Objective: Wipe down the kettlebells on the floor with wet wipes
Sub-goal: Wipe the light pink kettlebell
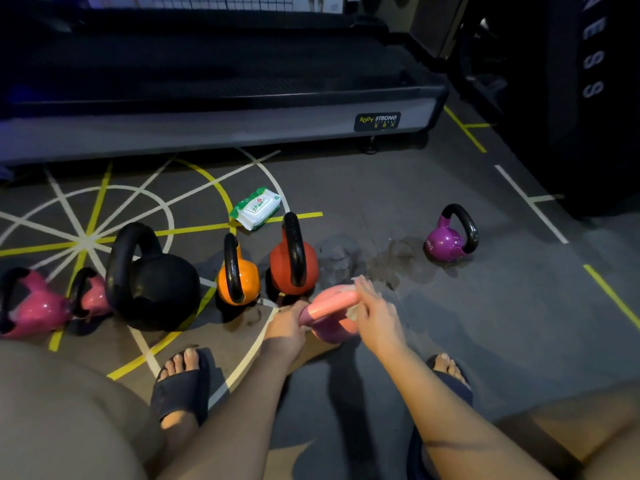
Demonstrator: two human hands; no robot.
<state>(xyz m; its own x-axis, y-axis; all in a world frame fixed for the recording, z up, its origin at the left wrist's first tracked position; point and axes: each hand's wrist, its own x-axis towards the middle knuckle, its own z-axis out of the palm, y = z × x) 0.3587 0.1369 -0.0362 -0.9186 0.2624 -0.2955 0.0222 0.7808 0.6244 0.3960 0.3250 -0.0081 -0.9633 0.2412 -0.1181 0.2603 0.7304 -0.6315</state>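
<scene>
A pink kettlebell (331, 306) lies tipped on the floor in front of me. My left hand (289, 325) grips its left end. My right hand (375, 317) presses a whitish wet wipe (353, 311) against its right side; the wipe is mostly hidden under the fingers. A pack of wet wipes (255, 208) lies on the floor farther back. To the left stand a red kettlebell (293, 263), an orange kettlebell (238, 277), a big black kettlebell (152, 282) and two pink kettlebells (33, 306) (90, 296). A purple kettlebell (450, 235) stands apart at the right.
A treadmill base (221, 112) runs across the back. A dark upright column (595, 98) stands at the far right. Wet patches (374, 261) mark the floor between the red and purple kettlebells. My feet in dark slides (183, 382) (450, 372) flank my arms.
</scene>
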